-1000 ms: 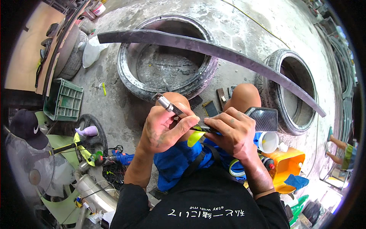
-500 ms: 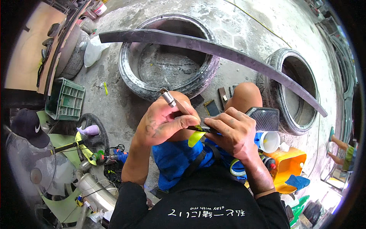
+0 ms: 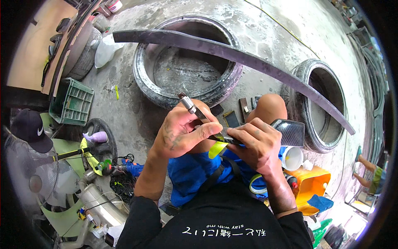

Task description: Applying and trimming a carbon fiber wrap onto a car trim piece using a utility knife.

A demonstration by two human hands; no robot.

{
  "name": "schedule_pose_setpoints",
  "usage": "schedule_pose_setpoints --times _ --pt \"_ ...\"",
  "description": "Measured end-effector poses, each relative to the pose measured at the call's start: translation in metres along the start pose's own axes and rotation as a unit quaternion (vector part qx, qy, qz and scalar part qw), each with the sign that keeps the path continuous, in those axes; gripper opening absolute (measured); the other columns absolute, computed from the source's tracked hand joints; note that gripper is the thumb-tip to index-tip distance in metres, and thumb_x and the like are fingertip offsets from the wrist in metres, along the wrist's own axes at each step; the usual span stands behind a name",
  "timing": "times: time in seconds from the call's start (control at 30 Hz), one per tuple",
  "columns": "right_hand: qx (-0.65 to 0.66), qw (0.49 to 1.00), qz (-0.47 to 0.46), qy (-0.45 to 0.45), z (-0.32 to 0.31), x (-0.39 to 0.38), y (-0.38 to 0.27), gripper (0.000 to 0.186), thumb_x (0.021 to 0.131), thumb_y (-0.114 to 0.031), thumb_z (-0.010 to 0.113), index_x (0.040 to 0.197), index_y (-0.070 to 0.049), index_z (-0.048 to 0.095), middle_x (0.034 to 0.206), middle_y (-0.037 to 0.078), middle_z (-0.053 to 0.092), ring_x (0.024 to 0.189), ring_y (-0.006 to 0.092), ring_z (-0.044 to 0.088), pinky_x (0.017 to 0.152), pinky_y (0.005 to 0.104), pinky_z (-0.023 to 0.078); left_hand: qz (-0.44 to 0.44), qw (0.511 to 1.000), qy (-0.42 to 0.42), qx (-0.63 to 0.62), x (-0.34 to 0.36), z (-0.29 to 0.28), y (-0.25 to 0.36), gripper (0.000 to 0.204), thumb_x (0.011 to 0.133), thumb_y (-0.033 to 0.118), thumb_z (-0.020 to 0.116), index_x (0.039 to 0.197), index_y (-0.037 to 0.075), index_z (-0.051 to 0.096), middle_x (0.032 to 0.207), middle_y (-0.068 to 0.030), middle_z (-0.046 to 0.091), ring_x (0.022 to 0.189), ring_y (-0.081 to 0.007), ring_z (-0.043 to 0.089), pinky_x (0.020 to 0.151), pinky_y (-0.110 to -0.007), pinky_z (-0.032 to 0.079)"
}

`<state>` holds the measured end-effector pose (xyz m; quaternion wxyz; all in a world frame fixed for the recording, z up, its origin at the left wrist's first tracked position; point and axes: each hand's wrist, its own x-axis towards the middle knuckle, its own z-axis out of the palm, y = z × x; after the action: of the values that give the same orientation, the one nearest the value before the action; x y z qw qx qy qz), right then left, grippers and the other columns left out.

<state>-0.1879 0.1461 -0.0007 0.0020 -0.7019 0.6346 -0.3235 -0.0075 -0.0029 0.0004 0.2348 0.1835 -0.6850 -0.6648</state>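
Gripping one slim, silver-ended tool, my left hand is closed, the metal end pointing toward 12 o'clock, while my right hand clamps one dark patterned piece that juts out at 2 o'clock, its middle hidden by my fingers. One yellow-green strip hangs between my hands, at 4 o'clock from the left. Beyond, one long dark bar lies across two tyres, at 11 and 2 o'clock, with one green crate near 9 and one orange container at 4.
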Motion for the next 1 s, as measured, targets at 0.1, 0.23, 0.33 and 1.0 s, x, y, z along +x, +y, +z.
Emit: schedule_pose_setpoints --times 0.1,0.23,0.33,1.0 --pt "-0.003 1.000 0.000 0.001 -0.001 -0.001 0.001 0.036 0.068 -0.026 0.084 0.099 -0.012 0.072 0.084 -0.001 0.066 0.074 0.0180 0.062 0.062 0.0324 0.053 0.029 1.000 0.002 -0.004 0.001 0.002 -0.004 0.008 0.089 0.006 0.076 0.086 -0.001 0.072 0.084 -0.0080 0.068 0.070 -0.0121 0.058 0.060 -0.028 0.042" --pt "-0.005 1.000 0.000 -0.004 -0.001 0.002 0.001 0.034 0.071 -0.028 0.083 0.100 -0.012 0.071 0.084 0.000 0.067 0.075 0.0188 0.063 0.062 0.0325 0.053 0.072 0.997 -0.010 0.009 0.004 0.005 -0.005 0.007 0.088 0.002 0.075 0.086 -0.001 0.069 0.081 -0.0071 0.064 0.070 -0.0120 0.058 0.060 -0.028 0.042" --pt "0.007 1.000 -0.002 -0.006 0.001 0.005 0.000 0.036 0.068 -0.025 0.085 0.100 -0.012 0.072 0.085 0.000 0.068 0.075 0.0194 0.064 0.063 0.0325 0.054 0.041 0.999 0.004 -0.001 -0.001 0.003 0.002 0.010 0.087 -0.005 0.072 0.090 -0.002 0.063 0.080 -0.0065 0.060 0.072 -0.0140 0.060 0.063 -0.027 0.044" --pt "0.011 1.000 -0.009 0.011 0.001 -0.001 -0.004 0.040 0.066 -0.025 0.085 0.101 -0.010 0.071 0.085 0.000 0.068 0.073 0.0188 0.062 0.061 0.0327 0.051 0.027 0.999 0.010 -0.022 -0.016 0.001 -0.007 0.013 0.095 0.004 0.068 0.094 -0.007 0.063 0.086 -0.0136 0.067 0.079 -0.0175 0.062 0.074 -0.029 0.049"
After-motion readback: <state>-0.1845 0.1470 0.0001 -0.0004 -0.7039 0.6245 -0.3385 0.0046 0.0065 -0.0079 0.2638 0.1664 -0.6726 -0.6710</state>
